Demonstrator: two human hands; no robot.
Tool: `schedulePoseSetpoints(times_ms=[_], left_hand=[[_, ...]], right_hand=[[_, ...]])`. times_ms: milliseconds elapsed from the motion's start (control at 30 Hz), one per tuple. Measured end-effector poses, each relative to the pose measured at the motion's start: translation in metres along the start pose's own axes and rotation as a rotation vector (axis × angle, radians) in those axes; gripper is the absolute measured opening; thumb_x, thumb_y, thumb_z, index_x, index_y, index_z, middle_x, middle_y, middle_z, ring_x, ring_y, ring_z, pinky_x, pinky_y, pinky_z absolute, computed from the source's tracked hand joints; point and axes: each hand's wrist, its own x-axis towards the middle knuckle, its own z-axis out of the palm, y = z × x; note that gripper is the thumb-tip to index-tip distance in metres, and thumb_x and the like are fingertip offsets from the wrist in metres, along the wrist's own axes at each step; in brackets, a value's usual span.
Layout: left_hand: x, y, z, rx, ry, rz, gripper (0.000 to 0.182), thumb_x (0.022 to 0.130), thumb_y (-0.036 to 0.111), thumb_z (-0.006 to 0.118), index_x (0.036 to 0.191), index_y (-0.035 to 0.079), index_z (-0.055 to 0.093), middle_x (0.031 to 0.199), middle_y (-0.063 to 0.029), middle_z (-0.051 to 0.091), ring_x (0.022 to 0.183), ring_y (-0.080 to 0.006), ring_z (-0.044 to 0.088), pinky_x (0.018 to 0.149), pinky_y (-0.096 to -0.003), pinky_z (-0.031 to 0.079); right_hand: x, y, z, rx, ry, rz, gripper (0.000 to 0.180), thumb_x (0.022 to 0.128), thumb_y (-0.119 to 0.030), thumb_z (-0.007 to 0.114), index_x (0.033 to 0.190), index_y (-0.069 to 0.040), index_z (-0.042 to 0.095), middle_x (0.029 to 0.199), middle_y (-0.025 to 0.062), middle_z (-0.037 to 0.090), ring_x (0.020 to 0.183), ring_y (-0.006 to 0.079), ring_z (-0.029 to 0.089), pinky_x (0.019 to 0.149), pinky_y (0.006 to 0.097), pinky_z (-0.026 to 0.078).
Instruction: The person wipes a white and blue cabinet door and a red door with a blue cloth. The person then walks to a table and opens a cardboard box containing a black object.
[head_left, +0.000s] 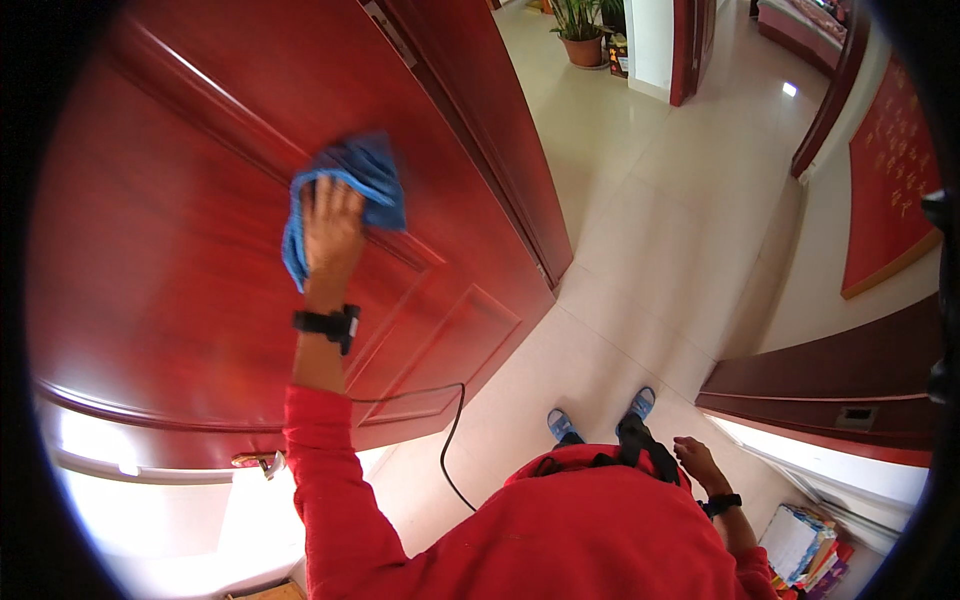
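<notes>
My left hand (330, 225) presses a blue cloth (382, 180) against the face of a glossy reddish-brown panelled door (210, 300). The cloth bunches around my fingers and hangs past both sides of the hand; its upper part is blurred. Close to the door's raised moulding, my palm faces the surface. Down at my right side, my right hand (696, 461) hangs with loosely bent fingers and nothing visible in it. A door handle (262, 461) lies below and to the left of my left forearm.
A black cable (450, 431) runs from my left wrist area towards my body. My feet in blue slippers (561, 425) stand on pale floor tiles (615, 315). Books and papers (802, 547) are stacked at lower right. A potted plant (583, 49) stands farther off.
</notes>
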Motion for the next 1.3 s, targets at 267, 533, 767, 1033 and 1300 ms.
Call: schedulePoseSetpoints(times_ms=[267, 533, 767, 1033, 1300], left_hand=[[0.119, -0.043, -0.062, 0.140, 0.343, -0.190, 0.048, 0.080, 0.017, 0.068, 0.126, 0.009, 0.058, 0.136, -0.0117, 0.054, 0.139, -0.0405, 0.033, 0.115, -0.0627, 0.019], [0.127, 0.006, -0.023, 0.211, 0.101, -0.106, 0.034, 0.085, 0.013, 0.058, 0.117, 0.001, 0.063, 0.139, -0.0176, 0.050, 0.143, -0.0373, 0.029, 0.117, -0.0604, 0.019], [0.078, 0.073, 0.044, 0.082, -0.050, 0.157, 0.032, 0.087, 0.015, 0.055, 0.115, 0.003, 0.064, 0.135, -0.0145, 0.052, 0.143, -0.0338, 0.030, 0.118, -0.0538, 0.021], [-0.003, 0.108, 0.100, -0.123, -0.374, 0.413, 0.040, 0.089, 0.016, 0.050, 0.128, 0.008, 0.056, 0.138, -0.0096, 0.051, 0.144, -0.0322, 0.026, 0.119, -0.0483, 0.017], [0.065, 0.072, 0.021, 0.089, -0.105, 0.010, 0.039, 0.089, 0.013, 0.056, 0.128, 0.009, 0.057, 0.142, -0.0098, 0.050, 0.141, -0.0310, 0.034, 0.119, -0.0536, 0.018]], right_hand=[[0.004, 0.000, -0.011, 0.123, -0.088, 0.028, 0.039, 0.097, -0.025, 0.053, 0.128, -0.001, 0.059, 0.122, 0.0183, 0.065, 0.114, 0.0298, 0.062, 0.097, 0.0348, 0.048], [0.023, -0.012, -0.027, -0.044, 0.021, -0.028, 0.037, 0.096, -0.024, 0.055, 0.124, -0.002, 0.061, 0.115, 0.0177, 0.068, 0.107, 0.0282, 0.066, 0.092, 0.0345, 0.051], [0.023, -0.004, -0.029, -0.131, 0.080, -0.068, 0.033, 0.095, -0.022, 0.057, 0.122, -0.004, 0.061, 0.112, 0.0174, 0.069, 0.103, 0.0269, 0.068, 0.089, 0.0356, 0.053], [0.012, 0.026, -0.027, -0.163, 0.096, -0.026, 0.033, 0.095, -0.023, 0.056, 0.121, -0.004, 0.062, 0.112, 0.0180, 0.069, 0.104, 0.0302, 0.067, 0.091, 0.0381, 0.052], [0.016, 0.045, -0.025, -0.197, 0.085, 0.044, 0.034, 0.093, -0.025, 0.057, 0.120, -0.004, 0.063, 0.111, 0.0194, 0.068, 0.104, 0.0318, 0.067, 0.090, 0.0386, 0.052]])
